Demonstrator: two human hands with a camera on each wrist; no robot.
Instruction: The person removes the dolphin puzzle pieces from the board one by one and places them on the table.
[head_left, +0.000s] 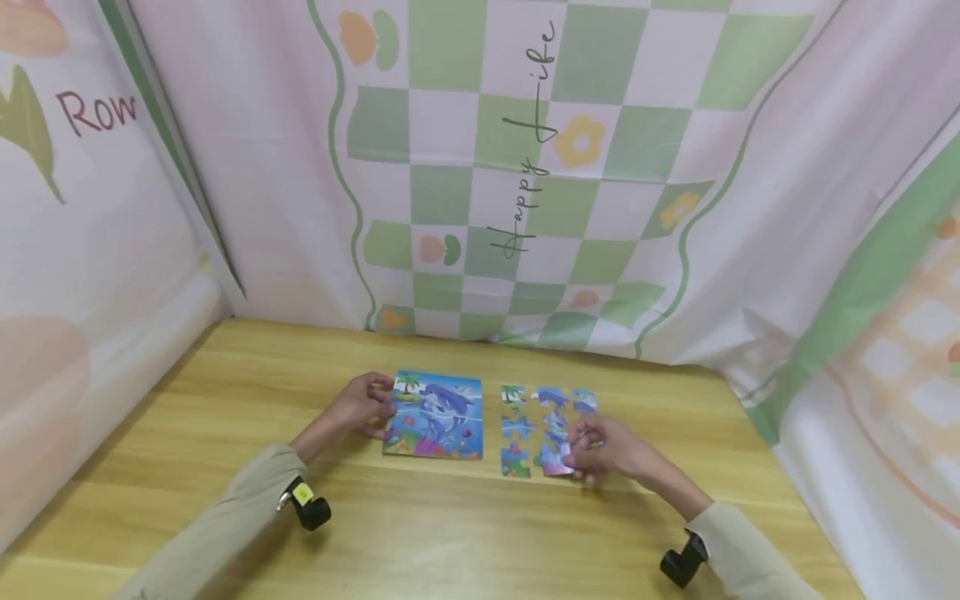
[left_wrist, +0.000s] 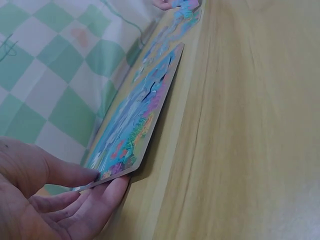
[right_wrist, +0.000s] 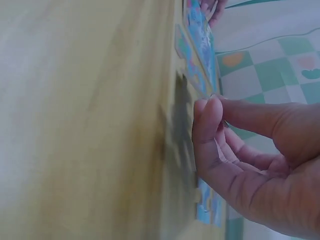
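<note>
My left hand point(head_left: 362, 407) grips the left edge of a square dolphin picture board point(head_left: 437, 417), thumb on top and fingers under it. In the left wrist view that board point(left_wrist: 135, 120) is tilted, its near edge raised off the table. Over at the right, my right hand point(head_left: 609, 450) pinches a pink-purple jigsaw puzzle piece point(head_left: 557, 461) between thumb and forefinger. The right wrist view shows the pinching right hand point(right_wrist: 250, 150), with the piece mostly hidden behind the fingertips. Other jigsaw pieces point(head_left: 516, 460) with the same sea picture lie in loose rows between and beyond the hands.
The wooden table point(head_left: 465, 533) extends in front of both hands. A checkered cloth curtain point(head_left: 510, 167) hangs along the far edge, with more cloth at both sides. Small black cameras point(head_left: 313, 510) sit at both wrists.
</note>
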